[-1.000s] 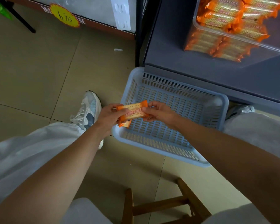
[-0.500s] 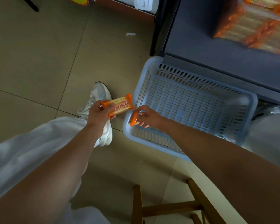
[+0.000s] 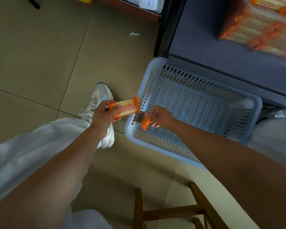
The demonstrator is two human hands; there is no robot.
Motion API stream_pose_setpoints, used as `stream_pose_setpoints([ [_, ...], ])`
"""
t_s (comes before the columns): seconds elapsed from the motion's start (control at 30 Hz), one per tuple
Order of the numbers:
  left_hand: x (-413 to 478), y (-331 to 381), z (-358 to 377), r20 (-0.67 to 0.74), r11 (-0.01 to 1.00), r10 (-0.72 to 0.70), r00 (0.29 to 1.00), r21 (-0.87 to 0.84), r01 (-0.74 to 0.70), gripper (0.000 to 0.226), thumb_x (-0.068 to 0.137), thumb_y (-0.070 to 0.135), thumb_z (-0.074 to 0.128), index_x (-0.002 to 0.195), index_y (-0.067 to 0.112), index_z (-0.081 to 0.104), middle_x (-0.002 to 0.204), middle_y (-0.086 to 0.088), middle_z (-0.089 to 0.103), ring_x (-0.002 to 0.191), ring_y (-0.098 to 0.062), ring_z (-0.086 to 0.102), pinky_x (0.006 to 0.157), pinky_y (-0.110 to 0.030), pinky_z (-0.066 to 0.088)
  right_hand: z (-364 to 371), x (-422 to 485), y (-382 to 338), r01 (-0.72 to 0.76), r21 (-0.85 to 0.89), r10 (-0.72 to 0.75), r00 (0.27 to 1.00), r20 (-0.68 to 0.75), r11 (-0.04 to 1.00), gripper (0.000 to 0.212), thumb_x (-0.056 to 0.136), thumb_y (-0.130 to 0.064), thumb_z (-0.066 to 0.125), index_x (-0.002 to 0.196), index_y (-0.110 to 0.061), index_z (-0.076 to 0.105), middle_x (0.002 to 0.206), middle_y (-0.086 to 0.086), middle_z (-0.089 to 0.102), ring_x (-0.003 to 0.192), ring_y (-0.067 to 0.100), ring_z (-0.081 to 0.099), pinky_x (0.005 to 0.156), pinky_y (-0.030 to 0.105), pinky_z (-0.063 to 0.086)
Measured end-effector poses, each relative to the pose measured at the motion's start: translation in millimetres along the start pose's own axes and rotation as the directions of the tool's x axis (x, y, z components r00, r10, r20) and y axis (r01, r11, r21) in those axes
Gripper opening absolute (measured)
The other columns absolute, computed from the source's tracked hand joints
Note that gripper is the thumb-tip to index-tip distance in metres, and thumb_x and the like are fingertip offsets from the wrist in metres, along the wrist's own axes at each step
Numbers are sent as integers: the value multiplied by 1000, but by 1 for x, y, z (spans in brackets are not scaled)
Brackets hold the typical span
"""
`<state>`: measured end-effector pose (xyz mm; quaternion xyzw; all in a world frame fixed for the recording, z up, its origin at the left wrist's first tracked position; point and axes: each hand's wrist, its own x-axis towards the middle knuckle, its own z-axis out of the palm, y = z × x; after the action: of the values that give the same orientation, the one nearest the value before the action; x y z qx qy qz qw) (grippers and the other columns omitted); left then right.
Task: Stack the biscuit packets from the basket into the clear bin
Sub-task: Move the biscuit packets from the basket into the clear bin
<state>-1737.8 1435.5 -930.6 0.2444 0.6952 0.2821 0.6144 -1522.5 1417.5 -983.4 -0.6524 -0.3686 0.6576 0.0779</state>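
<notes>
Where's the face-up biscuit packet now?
Head view, left of centre: the left hand grips the biscuit packet just outside the blue basket, near the white sneaker.

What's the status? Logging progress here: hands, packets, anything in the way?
Left hand grips packet. Right hand pinches second packet over basket corner. No more seen in basket. Nothing seen blocking bin.

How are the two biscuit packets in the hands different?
The left packet, in the left hand, shows its printed face; the right packet, in the right hand, is tilted edge-on and blurred. The left packet is over the floor; the right packet is over a corner of the blue basket. Both have orange ends.
</notes>
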Motion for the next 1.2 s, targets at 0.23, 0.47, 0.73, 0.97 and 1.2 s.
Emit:
stream_pose_setpoints([
  [0.23, -2, 0, 11, 28, 999, 8, 1000, 44, -9, 16, 87, 9, 68, 95, 19, 59, 98, -7, 63, 86, -21, 66, 67, -25, 58, -36, -16, 11, 74, 215, -69, 997, -33, 974, 22, 90, 7, 57, 77, -10, 53, 96, 12, 63, 76, 19, 67, 70, 27, 60],
  [0.47, -7, 9, 28, -83, 991, 67, 994, 120, -57, 15, 88, 11, 66, 100, 15, 57, 91, -2, 61, 80, -14, 62, 59, -18, 54, -98, -54, -4, 159, 482, -107, 985, -134, 861, 26, 93, 9, 45, 75, -10, 48, 83, 4, 73, 79, 15, 70, 65, 27, 57],
  [0.73, -47, 38, 72, 206, 991, 44, 978, 114, -68, 31, 90, 14, 65, 117, 6, 55, 100, -9, 63, 82, -18, 65, 63, -22, 58, -108, -94, -21, 235, 554, -228, 970, -83, 799, 27, 92, 10, 42, 77, -12, 48, 74, -4, 72, 68, 8, 68, 61, 23, 56],
  [0.97, -80, 60, 90, 377, 1000, -18, 926, 10, 16, 32, 94, 33, 56, 112, 8, 58, 105, -14, 68, 88, -21, 70, 79, -37, 59, -126, -125, -26, 277, 596, -317, 948, -38, 754, 24, 93, 7, 44, 82, -12, 51, 69, 0, 68, 67, 13, 67, 66, 27, 58],
  [1.2, -105, 82, 117, 396, 994, 0, 918, 101, -43, 38, 85, 15, 69, 118, 8, 52, 112, -15, 67, 97, -24, 69, 84, -36, 58, -139, -154, -39, 407, 410, -402, 910, -103, 817, 17, 93, 5, 50, 87, -11, 56, 79, 4, 67, 70, 11, 66, 67, 25, 56],
])
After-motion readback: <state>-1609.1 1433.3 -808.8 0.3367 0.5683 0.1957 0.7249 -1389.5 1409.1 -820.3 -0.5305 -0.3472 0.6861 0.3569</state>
